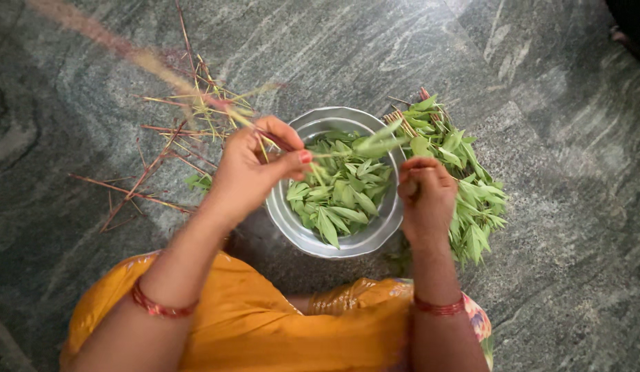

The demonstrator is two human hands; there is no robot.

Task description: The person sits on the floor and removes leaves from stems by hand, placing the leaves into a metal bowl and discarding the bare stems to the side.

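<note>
The left hand (254, 169) pinches a thin stem (196, 96) between thumb and fingers, just left of the bowl (313, 238). The stem runs up and away to the far left, blurred at its far end, and a few leaves hang from it over the bowl's rim. The right hand (424, 196) is closed in a loose fist at the bowl's right edge; I cannot tell what it grips, if anything.

The bowl sits on the stone floor (554, 275), half full of stripped leaves (340, 189). Bare stems (154, 165) lie scattered to its left, and a bundle of leafy sprigs (464, 179) lies to its right, touching the rim.

To strip well, I judge the stem should be held firm near its thick end and kept over the bowl, the other hand sliding along against the leaves' growth so they drop inside, not on the floor. Bare stems belong on the left pile, apart from the fresh sprigs.
</note>
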